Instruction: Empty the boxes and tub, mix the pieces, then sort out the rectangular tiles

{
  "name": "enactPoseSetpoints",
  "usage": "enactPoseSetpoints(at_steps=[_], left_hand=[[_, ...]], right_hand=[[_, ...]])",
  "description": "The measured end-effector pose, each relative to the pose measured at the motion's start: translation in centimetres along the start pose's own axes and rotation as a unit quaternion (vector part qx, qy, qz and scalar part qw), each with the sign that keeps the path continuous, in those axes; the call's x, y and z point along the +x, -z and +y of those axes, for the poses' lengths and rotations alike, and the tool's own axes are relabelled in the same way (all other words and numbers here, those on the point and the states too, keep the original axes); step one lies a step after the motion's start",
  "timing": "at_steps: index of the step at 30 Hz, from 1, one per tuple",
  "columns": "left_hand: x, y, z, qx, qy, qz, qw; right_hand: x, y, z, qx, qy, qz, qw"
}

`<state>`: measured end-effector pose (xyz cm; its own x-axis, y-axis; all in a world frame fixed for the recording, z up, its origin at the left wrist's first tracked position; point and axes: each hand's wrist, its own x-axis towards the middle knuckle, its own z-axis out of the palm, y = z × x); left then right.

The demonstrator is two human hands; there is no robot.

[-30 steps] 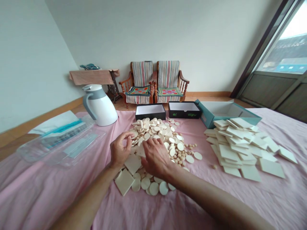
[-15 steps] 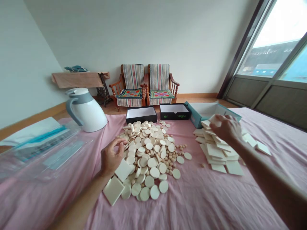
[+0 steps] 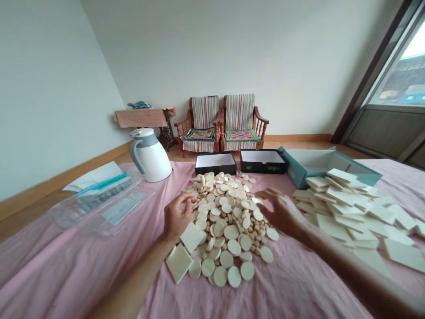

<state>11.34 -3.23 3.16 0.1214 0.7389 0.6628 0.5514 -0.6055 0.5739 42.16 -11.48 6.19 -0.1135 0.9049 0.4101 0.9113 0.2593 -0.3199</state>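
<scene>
A mound of pale wooden discs (image 3: 231,232) mixed with small wooden beads (image 3: 260,228) lies on the pink cloth. My left hand (image 3: 179,213) is at the mound's left edge, thumb and fingers curled towards each other with a gap between them, holding nothing visible. Just below it are two square wooden tiles (image 3: 179,262). My right hand (image 3: 277,210) reaches the mound's right side with its fingers apart, and nothing shows in it. A heap of square tiles (image 3: 352,212) is to the right, partly behind my right forearm.
Two black boxes (image 3: 215,169) (image 3: 264,168) and a teal box (image 3: 300,173) line the back. A white jug (image 3: 154,161) and clear plastic packaging (image 3: 109,208) stand at the left. Two wooden armchairs (image 3: 241,115) are beyond.
My right hand has moved left from the square-tile heap to the disc mound. My left hand stays by the mound's left edge. The view has turned left.
</scene>
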Motion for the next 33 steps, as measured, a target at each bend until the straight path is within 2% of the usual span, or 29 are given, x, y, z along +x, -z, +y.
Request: enactPoseSetpoints(at_steps=[4,6,8,11,15,18,20,23,25,28,30,33], left_hand=[[0.4,0.5,-0.3,-0.007,0.031,0.017,0.999],[0.6,0.8,-0.6,-0.010,0.043,0.028,0.999],[0.8,1.0,-0.9,-0.015,0.053,0.039,0.998],[1.1,1.1,-1.3,-0.022,0.062,0.051,0.997],[1.2,1.2,-1.4,-0.025,0.064,0.050,0.996],[1.2,1.2,-1.2,-0.024,0.064,0.046,0.997],[1.2,1.2,-1.1,-0.018,0.061,0.044,0.997],[1.2,1.2,-1.2,-0.011,0.053,0.044,0.998],[1.3,1.1,-1.3,-0.008,0.049,0.043,0.998],[1.3,0.9,-1.6,0.004,0.047,0.032,0.998],[1.3,0.8,-1.7,0.013,0.046,0.026,0.999],[1.3,0.7,-1.6,0.017,0.043,0.019,0.999]], right_hand=[[0.1,-2.1,-8.6,0.076,0.136,-0.078,0.985],[0.5,-2.7,-11.7,0.086,0.207,-0.121,0.967],[1.2,-3.4,-13.6,0.082,0.260,-0.155,0.950],[2.5,-4.8,-14.8,0.069,0.304,-0.184,0.932],[3.6,-6.5,-14.9,0.028,0.319,-0.203,0.925],[3.7,-6.5,-14.8,0.005,0.315,-0.195,0.929],[3.4,-5.5,-14.4,0.020,0.297,-0.165,0.940],[2.6,-3.2,-12.3,0.068,0.220,-0.098,0.968],[1.9,-1.5,-9.5,0.085,0.143,-0.050,0.985],[0.4,0.9,-3.0,0.063,0.021,0.022,0.998],[-0.7,2.5,2.1,0.014,-0.058,0.078,0.995],[-2.6,5.5,9.5,-0.088,-0.188,0.183,0.961]])
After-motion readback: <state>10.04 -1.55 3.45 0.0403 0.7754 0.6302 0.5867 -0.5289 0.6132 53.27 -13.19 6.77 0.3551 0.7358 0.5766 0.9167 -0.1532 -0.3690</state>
